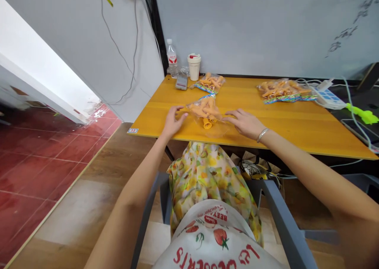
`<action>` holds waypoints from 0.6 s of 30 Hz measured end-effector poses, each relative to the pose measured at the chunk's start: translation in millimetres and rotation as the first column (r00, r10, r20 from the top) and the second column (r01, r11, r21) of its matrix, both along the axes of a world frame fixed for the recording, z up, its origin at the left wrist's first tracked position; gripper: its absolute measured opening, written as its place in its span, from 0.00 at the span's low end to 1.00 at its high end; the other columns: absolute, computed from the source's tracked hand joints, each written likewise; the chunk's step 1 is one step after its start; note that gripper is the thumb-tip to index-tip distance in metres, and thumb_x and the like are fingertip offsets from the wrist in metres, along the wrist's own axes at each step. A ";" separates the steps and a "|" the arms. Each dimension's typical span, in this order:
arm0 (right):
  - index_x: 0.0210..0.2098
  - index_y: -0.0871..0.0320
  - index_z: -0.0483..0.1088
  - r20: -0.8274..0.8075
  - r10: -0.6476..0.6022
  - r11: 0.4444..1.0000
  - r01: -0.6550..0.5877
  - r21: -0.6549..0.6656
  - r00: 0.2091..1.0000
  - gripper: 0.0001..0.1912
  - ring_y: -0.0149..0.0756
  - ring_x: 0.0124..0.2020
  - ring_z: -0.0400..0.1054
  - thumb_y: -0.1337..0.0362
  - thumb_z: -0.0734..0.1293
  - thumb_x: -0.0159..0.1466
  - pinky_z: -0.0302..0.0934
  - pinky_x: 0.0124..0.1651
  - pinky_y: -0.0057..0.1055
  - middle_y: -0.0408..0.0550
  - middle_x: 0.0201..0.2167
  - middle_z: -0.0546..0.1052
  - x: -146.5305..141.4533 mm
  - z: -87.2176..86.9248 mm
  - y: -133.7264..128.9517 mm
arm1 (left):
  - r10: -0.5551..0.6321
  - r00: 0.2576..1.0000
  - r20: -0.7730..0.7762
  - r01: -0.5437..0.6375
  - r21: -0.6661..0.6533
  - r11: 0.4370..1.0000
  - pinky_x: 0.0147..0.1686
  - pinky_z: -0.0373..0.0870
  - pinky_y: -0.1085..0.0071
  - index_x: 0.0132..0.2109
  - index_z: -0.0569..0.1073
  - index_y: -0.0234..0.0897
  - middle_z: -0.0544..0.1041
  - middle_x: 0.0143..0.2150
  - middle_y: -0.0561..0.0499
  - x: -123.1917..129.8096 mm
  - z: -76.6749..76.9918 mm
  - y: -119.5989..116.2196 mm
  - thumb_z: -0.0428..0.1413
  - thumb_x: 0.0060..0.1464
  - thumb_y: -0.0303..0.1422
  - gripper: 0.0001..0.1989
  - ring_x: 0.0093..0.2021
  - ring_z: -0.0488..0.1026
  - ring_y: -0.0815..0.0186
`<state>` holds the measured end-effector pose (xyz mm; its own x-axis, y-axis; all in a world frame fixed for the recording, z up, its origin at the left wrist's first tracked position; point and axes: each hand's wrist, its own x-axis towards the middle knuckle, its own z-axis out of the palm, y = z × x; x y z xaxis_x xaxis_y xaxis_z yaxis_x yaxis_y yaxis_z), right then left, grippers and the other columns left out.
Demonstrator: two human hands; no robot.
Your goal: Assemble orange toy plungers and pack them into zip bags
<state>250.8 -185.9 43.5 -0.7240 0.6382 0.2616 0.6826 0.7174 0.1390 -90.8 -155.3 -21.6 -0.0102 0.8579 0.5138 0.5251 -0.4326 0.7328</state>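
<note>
Strawberry-print apron, clear bag of orange pieces

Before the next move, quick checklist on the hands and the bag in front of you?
1. Hands empty: ok. The left hand and right hand lie open, gripping nothing.
2. Clear plastic bag of orange pieces on the table: ok. It lies between the hands, flat on the yellow tabletop, near the front edge.
3. Bag sealed: cannot tell.
4. Gap to the bag behind: cannot tell. The two nearly meet.
5. Cables away from the far-right bag: not ok. A white power strip and its cables sit against it.
6. Plastic water bottle and white cup upright: ok.
</note>
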 end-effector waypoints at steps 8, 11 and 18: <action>0.51 0.50 0.76 0.046 0.169 0.979 -0.173 0.107 0.985 0.14 0.46 0.57 0.67 0.68 0.63 0.70 0.64 0.54 0.42 0.56 0.63 0.72 -16.4 -31.2 2.6 | -0.125 0.928 -0.351 0.176 0.117 0.977 0.68 0.55 0.52 0.66 0.64 0.41 0.67 0.65 0.38 85.4 1.1 -32.7 0.62 0.56 0.46 0.34 0.67 0.61 0.47; 0.42 0.57 0.77 0.068 0.221 0.964 -0.228 0.137 0.973 0.12 0.43 0.51 0.70 0.68 0.60 0.72 0.64 0.48 0.38 0.56 0.50 0.80 -19.9 -36.5 4.6 | 0.020 0.905 -0.425 0.022 0.094 0.995 0.59 0.63 0.52 0.59 0.71 0.41 0.72 0.59 0.38 81.4 -1.3 -31.6 0.56 0.61 0.36 0.20 0.60 0.66 0.47; 0.41 0.57 0.76 -0.060 0.247 0.950 -0.229 0.213 0.967 0.16 0.41 0.49 0.70 0.64 0.56 0.74 0.64 0.50 0.38 0.55 0.49 0.79 -14.2 -50.7 -1.9 | -0.012 0.862 -0.506 0.095 0.138 0.986 0.53 0.70 0.57 0.51 0.76 0.41 0.75 0.49 0.42 52.8 -2.3 -20.7 0.47 0.60 0.22 0.18 0.51 0.69 0.54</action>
<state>236.6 -187.7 -7.2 -0.8177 0.3771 0.4349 0.5112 0.8231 0.2475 -38.0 -176.0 -23.8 0.3282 0.7600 0.5609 0.7760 -0.5555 0.2986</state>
